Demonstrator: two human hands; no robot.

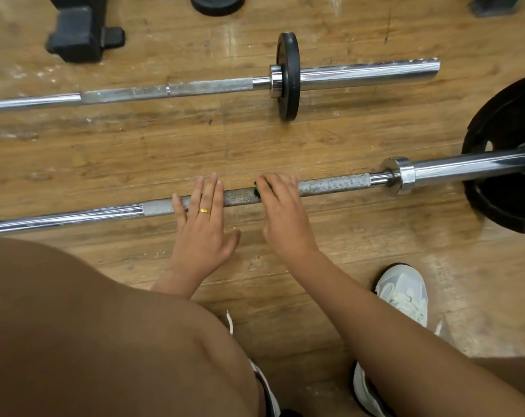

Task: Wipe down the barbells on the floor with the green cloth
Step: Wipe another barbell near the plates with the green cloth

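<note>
Down on the wooden floor (135, 145) two barbells lie roughly parallel, running left to right, well apart. The near barbell (330, 185) carries both hands on its knurled middle section. The left hand (202, 224), with a gold ring (205, 210) on one finger, lies flat across the bar, its fingers (208, 191) straight and slightly spread, holding nothing. Just to its right, the right hand (282, 212) covers the green cloth (257, 189); its fingers (280, 183) bend over the top of the bar with the cloth beneath them, and the thumb sits on the near side. Only a small green edge of the cloth shows, beside the index finger, against the bar.

Further right on the same bar a shiny collar (401, 179) meets the thicker sleeve, which runs into a large black plate (508, 121) at the frame's edge. The far barbell (195, 87) has a small black plate (289, 76) standing against its collar, with the bare sleeve sticking out to the right.

A black block (81, 28) sits at the upper left and part of a black disc (217, 3) at the top edge. The person's knee fills the lower left, and a white shoe (405, 290) rests on the floor to the right of the right forearm
</note>
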